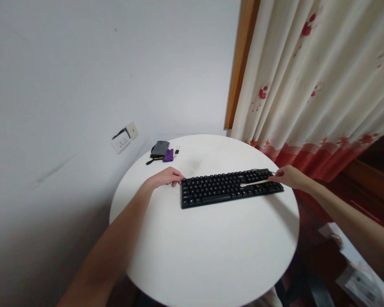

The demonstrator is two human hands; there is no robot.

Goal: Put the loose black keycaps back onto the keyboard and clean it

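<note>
A black keyboard (224, 186) lies on the round white table (208, 247), tilted slightly up towards the right. At its far left corner, my left hand (169, 176) is closed, thumb and fingers gripping the edge. My right hand (284, 175) hovers over the keyboard's right end, pinching a thin cream-coloured stick (257, 183). The stick points left across the keys, and its slightly wider tip is at or just above the keys right of the middle. Whether that tip has bristles or cotton is too small to tell.
Near the far left table edge lie a grey folded cloth or pouch (160, 149), a purple cloth (168, 155) and a small black-and-white item (177, 152). A wall socket (120, 142) is behind. Patterned curtains (294, 85) hang at right; a white surface with packets (361, 273) stands lower right.
</note>
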